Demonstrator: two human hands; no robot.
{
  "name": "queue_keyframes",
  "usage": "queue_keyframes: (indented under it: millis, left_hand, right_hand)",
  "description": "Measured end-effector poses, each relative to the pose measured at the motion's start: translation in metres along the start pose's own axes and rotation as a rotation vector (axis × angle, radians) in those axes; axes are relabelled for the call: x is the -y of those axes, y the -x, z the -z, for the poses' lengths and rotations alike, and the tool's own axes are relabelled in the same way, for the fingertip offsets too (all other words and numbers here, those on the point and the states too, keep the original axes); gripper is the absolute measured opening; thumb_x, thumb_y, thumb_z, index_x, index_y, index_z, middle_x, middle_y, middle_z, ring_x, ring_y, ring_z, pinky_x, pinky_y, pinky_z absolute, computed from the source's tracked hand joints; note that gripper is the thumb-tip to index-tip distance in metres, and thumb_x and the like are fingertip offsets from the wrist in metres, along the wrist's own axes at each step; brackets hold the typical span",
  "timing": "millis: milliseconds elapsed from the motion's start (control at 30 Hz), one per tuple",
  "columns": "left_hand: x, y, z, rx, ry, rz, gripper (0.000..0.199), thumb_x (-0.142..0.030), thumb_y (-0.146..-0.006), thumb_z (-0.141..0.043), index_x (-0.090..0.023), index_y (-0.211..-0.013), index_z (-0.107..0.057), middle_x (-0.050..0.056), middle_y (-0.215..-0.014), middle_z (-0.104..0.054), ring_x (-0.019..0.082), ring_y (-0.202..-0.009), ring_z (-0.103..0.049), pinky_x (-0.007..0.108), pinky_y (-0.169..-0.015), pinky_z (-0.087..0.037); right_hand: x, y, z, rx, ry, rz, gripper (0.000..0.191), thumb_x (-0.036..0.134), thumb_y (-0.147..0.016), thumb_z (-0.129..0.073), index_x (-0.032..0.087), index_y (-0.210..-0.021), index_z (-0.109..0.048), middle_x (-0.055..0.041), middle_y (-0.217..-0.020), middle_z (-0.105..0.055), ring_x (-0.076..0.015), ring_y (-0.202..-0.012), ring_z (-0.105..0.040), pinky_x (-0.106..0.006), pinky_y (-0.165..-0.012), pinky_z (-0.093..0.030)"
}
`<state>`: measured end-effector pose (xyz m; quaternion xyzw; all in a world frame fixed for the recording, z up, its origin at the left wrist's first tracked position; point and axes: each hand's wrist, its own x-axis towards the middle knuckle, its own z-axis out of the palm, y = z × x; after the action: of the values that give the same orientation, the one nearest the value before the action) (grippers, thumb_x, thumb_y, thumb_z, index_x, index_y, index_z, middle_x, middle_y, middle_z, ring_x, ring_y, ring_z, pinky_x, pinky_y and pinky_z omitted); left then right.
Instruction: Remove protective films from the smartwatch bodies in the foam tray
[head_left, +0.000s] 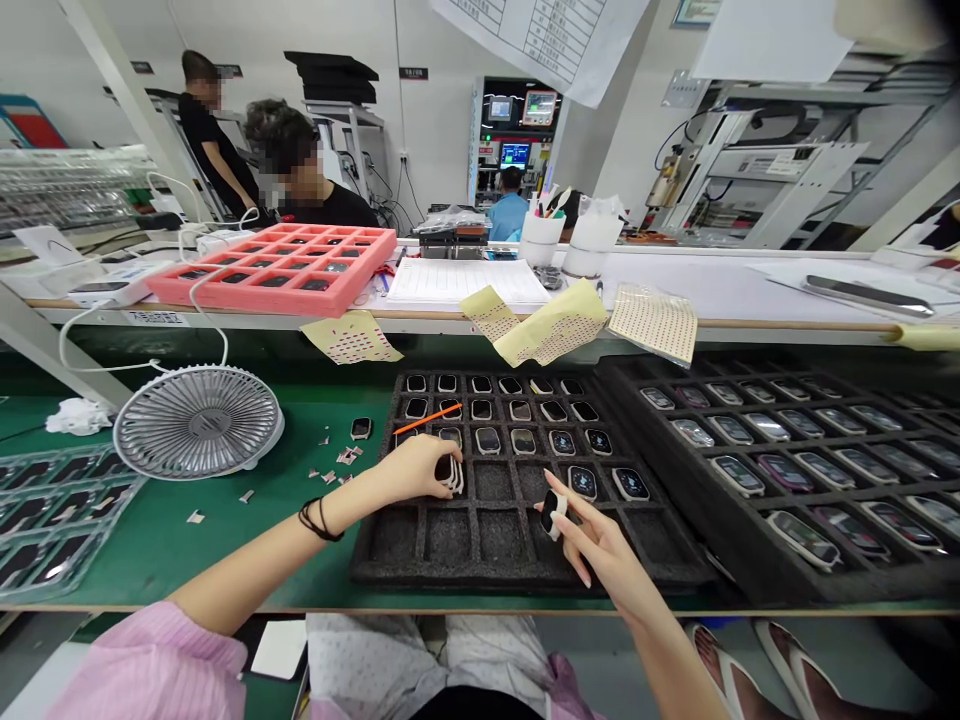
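A black foam tray (450, 572) with square pockets holds rows of watch cases; several pockets near its front edge hold none. My left hand (420, 468) is closed around watch cases at the tray's left side, their pale edges showing between the fingers. Over the front right pockets, my right hand (589, 525) pinches one watch case (553, 514) with a dark face and silver rim, tilted on its side. An orange stick (427, 418) lies slantwise across the tray's upper left pockets.
Another foam tray (757, 500) full of watches stands right. Left are a grey fan (199, 420), a single watch (361, 428), scattered scraps and a clear tray (60, 510). A pink tray (277, 268) sits on the shelf. People (322, 190) work beyond.
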<state>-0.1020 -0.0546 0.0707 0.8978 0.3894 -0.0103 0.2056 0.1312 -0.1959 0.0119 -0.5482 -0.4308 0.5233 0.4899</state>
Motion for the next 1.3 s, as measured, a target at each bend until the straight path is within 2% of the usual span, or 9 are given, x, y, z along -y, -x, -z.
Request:
queue_keyframes:
  millis: [100,233,400,600,767,933,1067,1167,1300]
  left_hand:
    - [0.006,0.015,0.018,-0.086,0.095,0.033,0.044,-0.025,-0.067,-0.077,-0.023,-0.109,-0.063,0.000,-0.111,-0.065,0.019,-0.103,-0.060,0.023,-0.091,-0.045]
    - [0.011,0.034,0.031,-0.087,-0.045,0.142,0.043,-0.017,-0.069,-0.072,-0.023,-0.111,-0.063,0.003,-0.113,-0.063,0.022,-0.107,-0.058,0.026,-0.091,-0.047]
    - [0.025,0.037,0.018,0.084,-0.145,0.210,0.045,-0.010,-0.069,-0.064,-0.021,-0.112,-0.063,0.006,-0.115,-0.063,0.024,-0.109,-0.058,0.031,-0.095,-0.047]
    - [0.031,0.031,0.018,0.223,-0.155,0.097,0.050,-0.003,-0.066,-0.058,-0.022,-0.112,-0.062,0.006,-0.116,-0.062,0.023,-0.111,-0.056,0.030,-0.097,-0.046]
    - [0.021,0.027,0.014,0.233,-0.271,0.113,0.051,-0.001,-0.065,-0.055,-0.016,-0.114,-0.059,0.011,-0.112,-0.062,0.026,-0.106,-0.059,0.031,-0.087,-0.050]
    - [0.033,0.033,0.007,0.135,-0.195,0.057,0.045,-0.006,-0.063,-0.059,-0.019,-0.106,-0.063,0.007,-0.105,-0.066,0.023,-0.096,-0.063,0.026,-0.081,-0.050]
    - [0.048,0.050,0.005,-0.065,0.067,0.077,0.043,-0.017,-0.067,-0.067,-0.020,-0.109,-0.062,0.002,-0.109,-0.066,0.018,-0.098,-0.063,0.022,-0.086,-0.048]
    - [0.046,0.064,0.000,-0.226,0.211,0.134,0.041,-0.026,-0.069,-0.071,-0.022,-0.109,-0.061,0.000,-0.106,-0.066,0.017,-0.094,-0.063,0.023,-0.086,-0.049]
    - [0.020,0.073,-0.012,-0.371,0.243,0.081,0.046,-0.023,-0.071,-0.072,-0.023,-0.114,-0.057,0.001,-0.116,-0.063,0.017,-0.105,-0.060,0.027,-0.096,-0.047]
  right_hand:
    - [0.000,0.000,0.000,0.001,0.017,-0.003,0.066,0.049,-0.080,-0.060,0.024,-0.139,-0.043,-0.0068,-0.092,-0.065,-0.0006,-0.035,-0.032,-0.020,-0.035,-0.023]
    - [0.002,0.000,0.001,0.024,0.032,-0.014,0.065,0.049,-0.082,-0.058,0.025,-0.140,-0.041,-0.0058,-0.089,-0.065,-0.0004,-0.035,-0.033,-0.019,-0.037,-0.025]
    - [0.003,-0.001,0.004,0.055,0.062,-0.028,0.064,0.049,-0.082,-0.057,0.025,-0.140,-0.041,-0.0038,-0.083,-0.062,-0.0003,-0.035,-0.033,-0.019,-0.037,-0.025]
    - [0.003,-0.002,0.014,0.141,0.051,-0.058,0.068,0.049,-0.083,-0.057,0.021,-0.142,-0.037,-0.0001,-0.067,-0.058,-0.0011,-0.033,-0.033,-0.018,-0.037,-0.022]
    - [0.000,-0.004,0.018,0.190,0.053,-0.088,0.068,0.049,-0.082,-0.058,0.022,-0.141,-0.039,0.0032,-0.061,-0.054,-0.0044,-0.036,-0.043,-0.021,-0.043,-0.037]
    - [-0.010,-0.012,0.015,0.207,0.106,-0.125,0.076,0.057,-0.079,-0.054,0.019,-0.142,-0.035,-0.0039,-0.079,-0.060,-0.0112,-0.041,-0.056,-0.021,-0.037,-0.032]
    - [-0.013,-0.014,0.013,0.130,0.309,-0.063,0.072,0.060,-0.081,-0.046,0.016,-0.138,-0.039,0.0006,-0.066,-0.053,-0.0123,-0.038,-0.051,-0.024,-0.038,-0.033]
    - [-0.006,-0.011,0.012,0.024,0.656,0.096,0.060,0.057,-0.084,-0.043,0.015,-0.125,-0.057,-0.0042,-0.064,-0.055,-0.0180,-0.053,-0.055,-0.034,-0.056,-0.045]
    - [0.014,0.001,-0.009,-0.193,0.870,0.404,0.053,0.053,-0.084,-0.045,0.022,-0.125,-0.059,-0.0134,-0.096,-0.061,-0.0298,-0.092,-0.055,-0.046,-0.084,-0.044]
